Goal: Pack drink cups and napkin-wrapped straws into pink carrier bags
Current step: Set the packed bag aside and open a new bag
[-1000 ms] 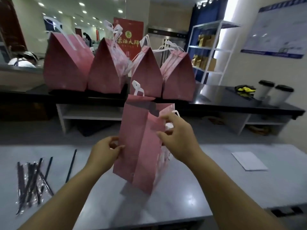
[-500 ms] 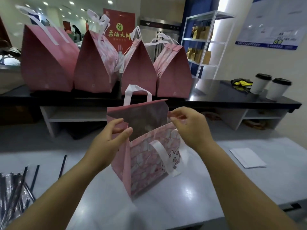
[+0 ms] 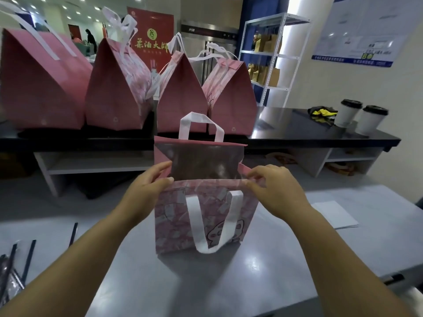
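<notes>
Squarely between both hands, the pink carrier bag (image 3: 174, 227) stands upright on the grey desk (image 3: 286, 259), about midway along it and back from the near edge. The left hand (image 3: 146, 188) pinches the left end of the bag's mouth, thumb and fingers closed on the rim. The right hand (image 3: 277, 191) pinches the right end of the near rim in the same way. Both hands sit level with each other at the top of the bag. The mouth gapes open between them, showing a dark lining. The near handle (image 3: 192, 225) hangs down the patterned front, while the far handle (image 3: 199, 116) stands up behind the opening.

Dark straws (image 3: 16, 266) lie at the grey desk's near left corner, well apart from the left hand. A white sheet (image 3: 332, 216) lies toward the right edge, beyond the right forearm. On the black desk (image 3: 286, 124) behind, four closed pink bags (image 3: 180, 104) stand in a row toward its left end. Two drink cups (image 3: 349, 113) with dark lids stand side by side near its right end.
</notes>
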{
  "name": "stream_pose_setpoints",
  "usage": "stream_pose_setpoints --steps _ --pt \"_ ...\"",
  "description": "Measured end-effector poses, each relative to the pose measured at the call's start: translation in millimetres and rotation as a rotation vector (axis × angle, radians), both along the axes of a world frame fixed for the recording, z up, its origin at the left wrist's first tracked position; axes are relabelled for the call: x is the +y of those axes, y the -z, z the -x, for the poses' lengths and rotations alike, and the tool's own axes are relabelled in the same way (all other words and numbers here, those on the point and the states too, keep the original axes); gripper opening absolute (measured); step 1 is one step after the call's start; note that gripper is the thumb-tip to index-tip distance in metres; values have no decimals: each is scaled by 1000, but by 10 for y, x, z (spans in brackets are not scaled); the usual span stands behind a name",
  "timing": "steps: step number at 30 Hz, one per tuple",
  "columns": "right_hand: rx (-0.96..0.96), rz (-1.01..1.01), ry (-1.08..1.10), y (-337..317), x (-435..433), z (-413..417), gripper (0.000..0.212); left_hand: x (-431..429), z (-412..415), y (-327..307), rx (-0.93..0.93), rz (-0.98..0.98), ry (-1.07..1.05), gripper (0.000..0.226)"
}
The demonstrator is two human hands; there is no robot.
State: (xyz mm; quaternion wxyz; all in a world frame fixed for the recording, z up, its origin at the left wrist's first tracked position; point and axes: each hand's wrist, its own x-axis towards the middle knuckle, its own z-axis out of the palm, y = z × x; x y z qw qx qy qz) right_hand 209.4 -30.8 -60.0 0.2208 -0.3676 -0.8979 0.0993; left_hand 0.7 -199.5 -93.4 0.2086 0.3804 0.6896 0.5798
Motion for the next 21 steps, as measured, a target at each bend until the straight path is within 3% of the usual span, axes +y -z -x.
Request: stream_pose_setpoints --steps 5,11,21 --pt "167 -6 -11 114 -19 -27 26 53 57 9 75 -18 -121 38" --pt "456 9 -14 -5 -8 -35 7 19 8 -129 395 -96 -271 23" --pt "623 91 32 -221 312 -253 4 527 -454 -853 444 -252 35 7"
